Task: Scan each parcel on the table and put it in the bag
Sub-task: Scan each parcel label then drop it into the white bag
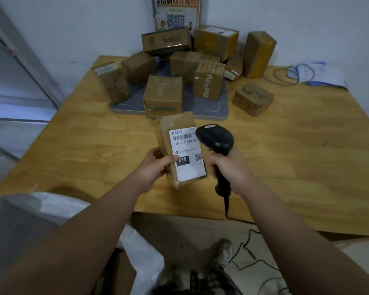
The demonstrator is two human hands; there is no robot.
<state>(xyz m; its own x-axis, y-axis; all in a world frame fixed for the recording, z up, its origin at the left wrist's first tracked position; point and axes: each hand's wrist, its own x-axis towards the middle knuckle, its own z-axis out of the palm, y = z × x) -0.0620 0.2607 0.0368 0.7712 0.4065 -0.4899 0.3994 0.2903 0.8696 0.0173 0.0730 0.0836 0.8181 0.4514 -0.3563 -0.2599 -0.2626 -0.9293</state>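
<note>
Head view, one entry per item. Left hand: fingers and thumb curled round the lower left edge of the held parcel, thumb lying on the shipping label. Right hand: wrapped round the grip of the black scanner, whose head sits just beside the label's upper right corner, close to the barcode. Held parcel: a small brown carton, raised above the near middle of the table, label face up towards the camera; the two hands are close together with the carton between them. Remaining parcels: roughly ten brown cartons clustered at the far side of the table, several standing on a grey platform, some stacked against the wall, one lying apart to the right. Bag: white, at the lower left below the table's near edge; its inside is not visible, so how many cartons it holds cannot be told. Progress, as a judgement: the step in hand is the scan of one carton, which has not yet gone to the bag; with the cluster at the back untouched, most of the job appears to be left. Scanner cable: hangs from the grip over the table edge towards the floor.
</note>
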